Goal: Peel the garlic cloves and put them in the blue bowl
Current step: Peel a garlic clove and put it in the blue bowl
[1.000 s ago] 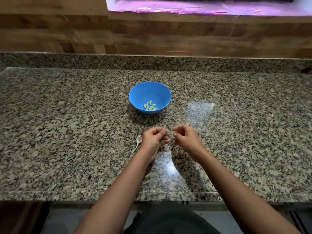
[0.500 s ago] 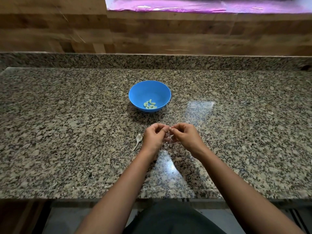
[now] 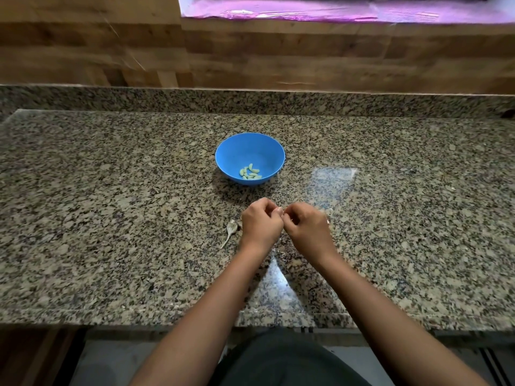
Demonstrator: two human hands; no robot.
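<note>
The blue bowl stands on the granite counter and holds several peeled pale garlic cloves. Just in front of the bowl, my left hand and my right hand meet with curled fingers. Their fingertips pinch one small garlic clove, of which only a pale tip shows between them. Both hands hover a little above the counter.
A dry garlic stem with papery skin lies on the counter just left of my left hand. The granite counter ends at a raised granite ledge and wooden wall behind. Its front edge runs under my forearms.
My hands, slightly apart a second ago, have come together at the fingertips over the clove. The bowl and the stem have not moved.
</note>
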